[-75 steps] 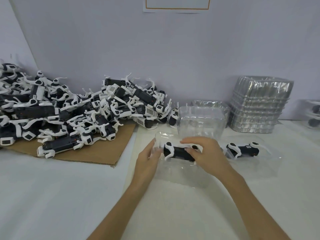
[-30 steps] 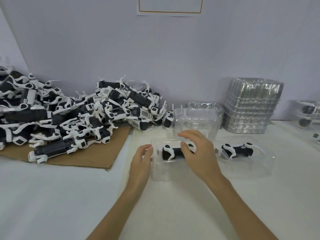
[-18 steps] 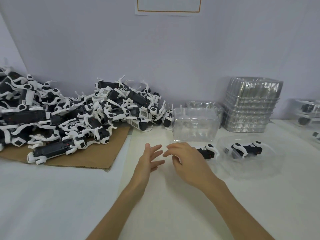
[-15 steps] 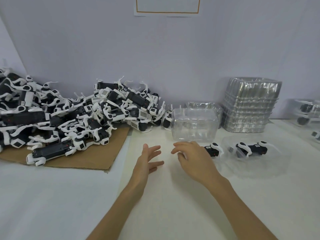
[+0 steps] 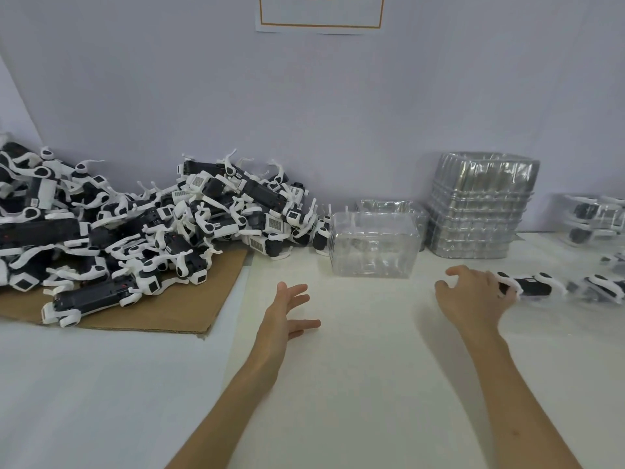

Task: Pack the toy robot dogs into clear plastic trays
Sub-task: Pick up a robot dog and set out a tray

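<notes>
Left hand (image 5: 287,309) hovers spread and empty; right hand (image 5: 473,296) touches a packed tray (image 5: 531,288) on the desk (image 5: 372,384), grip unclear. Few trays filled, a big pile of robot dogs (image 5: 142,228) to go, empty trays (image 5: 480,204) stacked ready.

Left hand (image 5: 287,309) and right hand (image 5: 473,296), both bare. Forearms uncovered down to the lower edge of the view.

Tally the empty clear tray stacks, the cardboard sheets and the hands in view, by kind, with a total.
Empty clear tray stacks: 3
Cardboard sheets: 1
Hands, left hand and right hand: 2
Total: 6
</notes>
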Motion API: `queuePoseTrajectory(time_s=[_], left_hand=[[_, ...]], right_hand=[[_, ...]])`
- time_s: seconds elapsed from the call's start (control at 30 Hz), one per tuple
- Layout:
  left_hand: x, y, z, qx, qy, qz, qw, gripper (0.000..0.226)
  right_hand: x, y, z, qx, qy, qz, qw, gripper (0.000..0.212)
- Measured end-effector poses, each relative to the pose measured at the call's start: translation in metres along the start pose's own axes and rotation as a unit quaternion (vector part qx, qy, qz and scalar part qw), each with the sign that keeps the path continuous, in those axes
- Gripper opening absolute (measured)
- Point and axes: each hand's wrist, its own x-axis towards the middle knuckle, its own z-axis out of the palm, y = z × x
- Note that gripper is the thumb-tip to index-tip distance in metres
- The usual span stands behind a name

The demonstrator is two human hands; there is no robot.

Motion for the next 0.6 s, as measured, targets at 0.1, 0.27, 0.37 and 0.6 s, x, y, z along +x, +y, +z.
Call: queuePoseTrajectory(time_s=[0.1,0.27,0.37,0.6], left_hand=[[0.0,-0.001,0.001,0.001,0.0,-0.001,1.0,0.054],[-0.001,0.0,0.001,-0.004,0.007,-0.001,1.0,0.055],[-0.001,-0.001,0.001,-0.011,0.016,0.007,1.0,0.058],[-0.002,-0.004,0.0,-0.031,0.039,-0.012,0.999,0.059]], right_hand=[[0.001,0.004,0.004,-0.014,0.006,0.006,1.0,0.034],[-0.004,-0.003,0.005,0.085,0.094,-0.021,0.992,0.027],[-0.006,-0.013,0.003,0.178,0.164,-0.057,0.969,0.037],[0.025,-0.091,0.031,-0.03,0.031,-0.258,0.965,0.08]])
